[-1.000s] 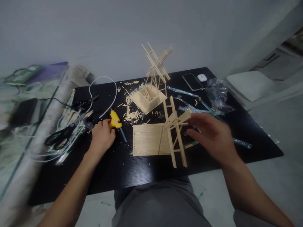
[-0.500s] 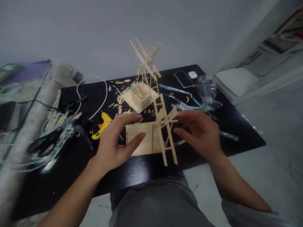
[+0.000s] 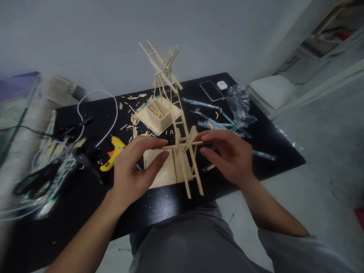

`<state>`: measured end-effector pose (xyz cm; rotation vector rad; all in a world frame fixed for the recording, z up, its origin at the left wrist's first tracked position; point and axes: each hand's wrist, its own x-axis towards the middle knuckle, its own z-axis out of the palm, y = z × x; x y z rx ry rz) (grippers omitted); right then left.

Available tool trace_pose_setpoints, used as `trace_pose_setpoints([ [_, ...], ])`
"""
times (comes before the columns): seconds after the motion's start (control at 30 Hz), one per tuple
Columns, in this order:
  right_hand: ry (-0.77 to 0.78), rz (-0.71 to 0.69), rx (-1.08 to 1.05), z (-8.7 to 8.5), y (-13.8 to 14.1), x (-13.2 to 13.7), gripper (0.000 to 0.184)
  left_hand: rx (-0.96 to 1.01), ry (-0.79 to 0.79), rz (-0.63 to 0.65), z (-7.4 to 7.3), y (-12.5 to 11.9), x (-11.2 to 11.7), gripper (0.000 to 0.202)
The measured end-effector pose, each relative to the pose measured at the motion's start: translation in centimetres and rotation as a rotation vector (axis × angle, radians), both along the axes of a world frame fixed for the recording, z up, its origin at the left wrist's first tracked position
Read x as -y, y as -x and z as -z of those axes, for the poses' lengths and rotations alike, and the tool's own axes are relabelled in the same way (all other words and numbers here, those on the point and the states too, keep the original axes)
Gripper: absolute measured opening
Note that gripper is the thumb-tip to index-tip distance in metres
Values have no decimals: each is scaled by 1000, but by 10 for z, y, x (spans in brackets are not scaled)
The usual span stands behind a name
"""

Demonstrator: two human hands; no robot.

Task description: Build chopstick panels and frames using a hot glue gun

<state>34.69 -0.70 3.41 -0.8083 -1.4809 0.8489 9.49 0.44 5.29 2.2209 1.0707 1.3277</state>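
Now | LH, RH narrow, hold unclear | stick frame betw., nr tbl front edge

Table: black, wood-grained, rectangular.
Wall: plain grey, behind the table's far edge.
White seat: beside the right edge.
Floor: pale, beyond the near edge.
Light: dim, with glare towards the near edge.
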Motion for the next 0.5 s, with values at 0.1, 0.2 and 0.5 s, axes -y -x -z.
trace_pose_setpoints([
  [0.1,2,40,33,-2,-2,-1,28,0,40,-10,1,1,0,23],
  [0.2,-2,78,94,-5,-5,-3,22,13,41,7,0,2,-1,22],
  [0.5,-26,120,211,-11,-6,-4,12,-33,-19,-11,-4,2,-1,17],
])
